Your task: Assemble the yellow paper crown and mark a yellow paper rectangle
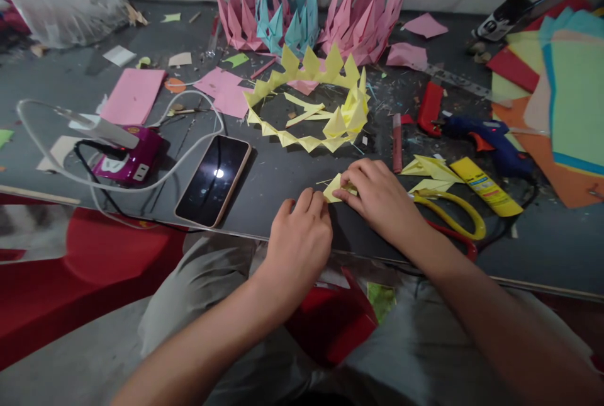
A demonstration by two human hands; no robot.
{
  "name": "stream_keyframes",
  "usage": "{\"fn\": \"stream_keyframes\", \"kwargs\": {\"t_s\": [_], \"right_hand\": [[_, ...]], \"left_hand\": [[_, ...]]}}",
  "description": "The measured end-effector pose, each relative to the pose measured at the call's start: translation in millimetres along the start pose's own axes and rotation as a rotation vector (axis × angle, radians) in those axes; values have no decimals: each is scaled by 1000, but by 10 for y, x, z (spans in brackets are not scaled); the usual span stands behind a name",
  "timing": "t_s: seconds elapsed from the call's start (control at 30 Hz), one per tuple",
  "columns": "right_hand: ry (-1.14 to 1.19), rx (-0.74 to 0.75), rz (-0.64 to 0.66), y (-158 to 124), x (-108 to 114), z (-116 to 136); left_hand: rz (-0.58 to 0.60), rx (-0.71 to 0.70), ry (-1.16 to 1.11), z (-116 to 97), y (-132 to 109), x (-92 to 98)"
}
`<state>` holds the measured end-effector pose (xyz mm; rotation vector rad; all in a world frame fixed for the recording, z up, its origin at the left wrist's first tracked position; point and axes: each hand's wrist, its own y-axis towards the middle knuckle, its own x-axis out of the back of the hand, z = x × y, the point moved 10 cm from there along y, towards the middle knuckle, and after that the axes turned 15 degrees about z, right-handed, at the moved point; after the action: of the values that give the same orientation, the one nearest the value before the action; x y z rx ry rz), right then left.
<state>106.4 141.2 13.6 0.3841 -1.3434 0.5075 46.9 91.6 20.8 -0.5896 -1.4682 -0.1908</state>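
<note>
A small folded yellow paper piece lies on the table's near part, between my two hands. My right hand pinches its right side with thumb and fingers, covering that part. The bunched fingers of my left hand press at its left corner; their tips are partly hidden. Just beyond stands a ring of pointed yellow paper units, with loose yellow strips inside it. More folded yellow pieces lie right of my right hand, beside yellow-handled scissors.
A phone and a purple power adapter with cables are at left. A blue glue gun, yellow glue tube, red stapler-like tool and paper sheets are at right. Pink and blue paper rings stand behind.
</note>
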Motion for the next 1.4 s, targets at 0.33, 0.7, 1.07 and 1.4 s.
{"fn": "stream_keyframes", "kwargs": {"t_s": [0.33,0.7,1.07,1.4], "right_hand": [[255,83,-50,-84,42,-186],[138,71,-14,-73,-15,-139],[32,-174,-18,-158,34,-360],[-2,-144,-43,-176,114,-265]], "left_hand": [[15,6,-75,102,-8,-16],[23,10,-99,131,-3,-2],[54,59,-85,150,-20,-10],[-110,-75,-133,-64,53,-129]]}}
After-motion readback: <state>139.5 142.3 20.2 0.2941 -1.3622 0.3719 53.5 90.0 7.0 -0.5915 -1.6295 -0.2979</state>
